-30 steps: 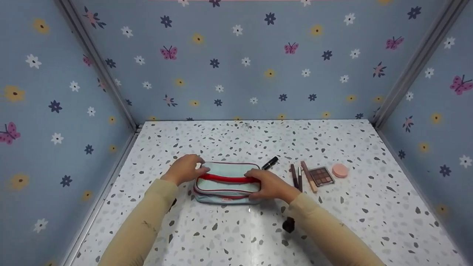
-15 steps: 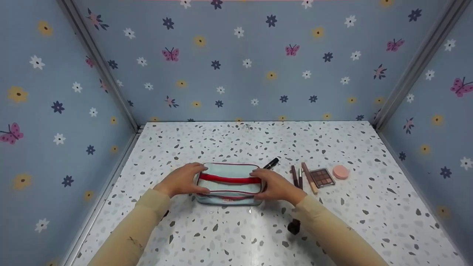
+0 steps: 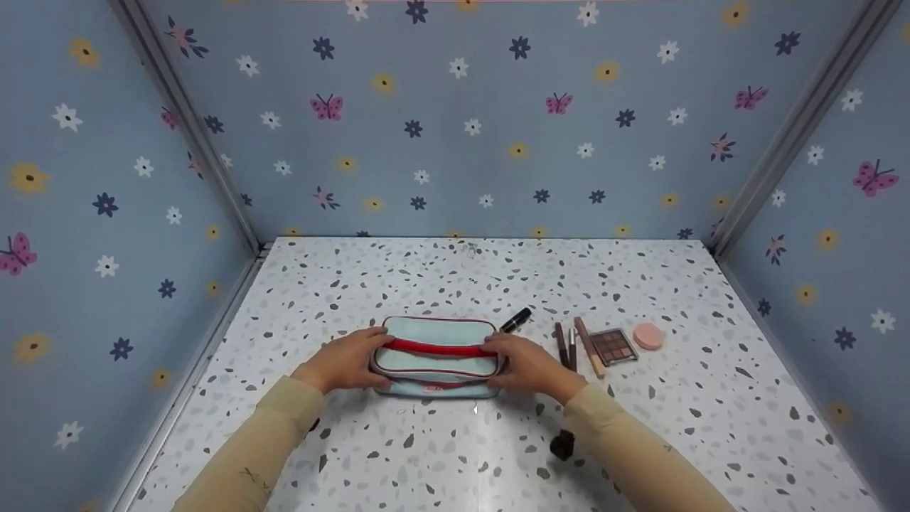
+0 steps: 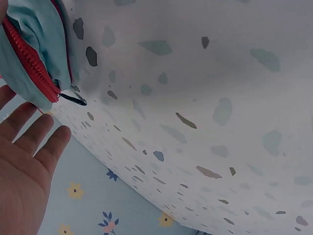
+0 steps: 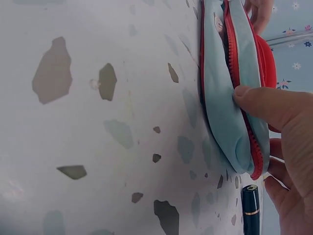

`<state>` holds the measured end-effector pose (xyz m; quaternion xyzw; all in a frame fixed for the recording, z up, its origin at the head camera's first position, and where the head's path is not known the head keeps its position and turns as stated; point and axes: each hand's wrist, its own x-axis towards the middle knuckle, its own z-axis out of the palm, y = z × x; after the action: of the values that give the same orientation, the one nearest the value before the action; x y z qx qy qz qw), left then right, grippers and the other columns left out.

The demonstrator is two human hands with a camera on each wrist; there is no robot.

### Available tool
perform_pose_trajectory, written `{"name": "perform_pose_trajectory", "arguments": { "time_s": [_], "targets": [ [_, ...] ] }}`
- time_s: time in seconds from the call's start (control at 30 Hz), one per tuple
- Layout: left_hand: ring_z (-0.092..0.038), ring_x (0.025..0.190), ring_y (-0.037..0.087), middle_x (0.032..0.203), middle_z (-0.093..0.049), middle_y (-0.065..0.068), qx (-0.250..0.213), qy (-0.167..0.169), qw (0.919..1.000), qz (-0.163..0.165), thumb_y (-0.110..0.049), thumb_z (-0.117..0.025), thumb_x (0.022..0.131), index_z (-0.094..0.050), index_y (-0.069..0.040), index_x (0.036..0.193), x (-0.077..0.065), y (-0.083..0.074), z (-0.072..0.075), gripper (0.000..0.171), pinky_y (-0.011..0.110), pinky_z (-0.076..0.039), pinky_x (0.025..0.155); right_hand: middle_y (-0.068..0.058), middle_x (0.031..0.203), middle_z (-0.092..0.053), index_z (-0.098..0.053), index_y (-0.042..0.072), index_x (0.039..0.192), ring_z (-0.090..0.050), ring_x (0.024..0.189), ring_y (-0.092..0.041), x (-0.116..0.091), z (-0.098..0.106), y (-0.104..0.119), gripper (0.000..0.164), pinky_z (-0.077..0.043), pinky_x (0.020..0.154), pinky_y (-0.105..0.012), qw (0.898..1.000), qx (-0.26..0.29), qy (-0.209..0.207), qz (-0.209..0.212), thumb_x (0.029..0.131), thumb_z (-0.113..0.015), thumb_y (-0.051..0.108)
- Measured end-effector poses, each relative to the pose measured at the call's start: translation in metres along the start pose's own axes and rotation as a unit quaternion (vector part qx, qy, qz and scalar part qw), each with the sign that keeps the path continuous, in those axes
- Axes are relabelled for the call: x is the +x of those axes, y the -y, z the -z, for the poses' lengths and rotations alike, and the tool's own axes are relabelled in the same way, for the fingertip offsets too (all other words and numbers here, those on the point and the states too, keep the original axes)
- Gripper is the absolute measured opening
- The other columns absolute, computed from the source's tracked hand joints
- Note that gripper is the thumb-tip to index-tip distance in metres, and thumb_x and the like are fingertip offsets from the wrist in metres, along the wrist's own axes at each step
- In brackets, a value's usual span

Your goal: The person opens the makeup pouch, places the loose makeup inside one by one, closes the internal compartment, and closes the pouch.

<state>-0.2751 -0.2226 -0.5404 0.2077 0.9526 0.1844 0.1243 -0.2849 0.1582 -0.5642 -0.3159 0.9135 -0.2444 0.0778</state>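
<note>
A light blue cosmetic pouch [image 3: 437,366] with red piping and a red carry strap [image 3: 437,348] lies on the speckled tabletop. My left hand [image 3: 345,361] holds its left end, thumb in front and fingers along the top. At the other end, my right hand [image 3: 530,366] grips it. The right wrist view shows the right thumb [image 5: 254,98] pressing beside the red zipper [image 5: 232,54], which looks closed, with fingers behind the pouch. In the left wrist view the zipper's dark pull [image 4: 72,99] hangs near the left fingertips [image 4: 58,137].
Behind the right hand lies a black tube with a gold band [image 5: 251,210]. Further right are several slim makeup sticks, including a tan one [image 3: 590,347], an eyeshadow palette [image 3: 613,346] and a round pink compact [image 3: 648,336]. Flowered panels [image 3: 455,128] enclose the table's back and sides.
My left hand has slid from the pouch's top left corner down around its left end. The right hand has shifted slightly outward round the right end. The pouch stays nearly in place.
</note>
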Motion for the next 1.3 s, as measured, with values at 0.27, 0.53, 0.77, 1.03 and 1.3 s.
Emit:
{"name": "perform_pose_trajectory", "arguments": {
  "time_s": [0.27,0.53,0.77,1.03,1.3],
  "targets": [
    [-0.046,0.155,0.044,0.172,-0.043,0.016,-0.002,0.001,1.0,-0.003,-0.04,-0.077,0.1,-0.052,-0.014,0.161,-0.002,-0.001,-0.005,0.071,0.061,-0.04,0.125,-0.02,0.159,-0.058,-0.064,0.0,0.148,-0.049,0.152,-0.043,-0.002,-0.001,-0.001,0.062,-0.039,0.126,-0.058,1.0,-0.001,0.001,0.012,0.094,-0.084,0.024],
    [-0.055,0.147,0.041,0.163,-0.053,0.017,-0.018,-0.021,0.9995,-0.018,-0.043,-0.064,0.107,-0.053,-0.011,0.16,-0.005,-0.002,-0.003,0.063,0.06,-0.044,0.122,-0.021,0.156,-0.06,-0.069,-0.001,0.142,-0.054,0.148,-0.044,-0.001,0.001,-0.001,0.054,-0.041,0.124,-0.059,0.999,0.019,-0.006,0.03,0.095,-0.081,0.022],
    [-0.061,0.14,0.036,0.152,-0.064,0.012,-0.023,-0.044,0.9984,-0.027,-0.047,-0.065,0.106,-0.062,-0.014,0.153,-0.011,0.0,-0.003,0.058,0.059,-0.046,0.12,-0.022,0.155,-0.062,-0.075,0.005,0.135,-0.058,0.145,-0.044,-0.001,0.005,-0.004,0.039,-0.045,0.121,-0.059,0.996,0.075,0.0,0.047,0.1,-0.079,0.022],
    [-0.063,0.137,0.035,0.143,-0.071,0.01,-0.094,-0.082,0.9922,-0.004,-0.054,-0.063,0.107,-0.069,-0.01,0.142,-0.009,0.003,-0.002,0.057,0.057,-0.047,0.119,-0.019,0.137,-0.074,-0.076,0.006,0.134,-0.07,0.128,-0.041,0.002,0.014,-0.004,0.033,-0.053,0.112,-0.06,0.987,0.15,-0.043,0.047,0.107,-0.071,0.023],
    [-0.071,0.115,0.024,0.123,-0.077,0.002,-0.174,-0.112,0.9779,0.03,-0.051,-0.065,0.107,-0.073,-0.016,0.125,-0.006,0.001,0.001,0.04,0.045,-0.062,0.094,-0.014,0.129,-0.078,-0.078,0.007,0.13,-0.073,0.122,-0.032,0.008,0.019,0.002,0.029,-0.058,0.108,-0.049,0.976,0.202,-0.078,0.015,0.108,-0.069,0.024]
  ]
}}
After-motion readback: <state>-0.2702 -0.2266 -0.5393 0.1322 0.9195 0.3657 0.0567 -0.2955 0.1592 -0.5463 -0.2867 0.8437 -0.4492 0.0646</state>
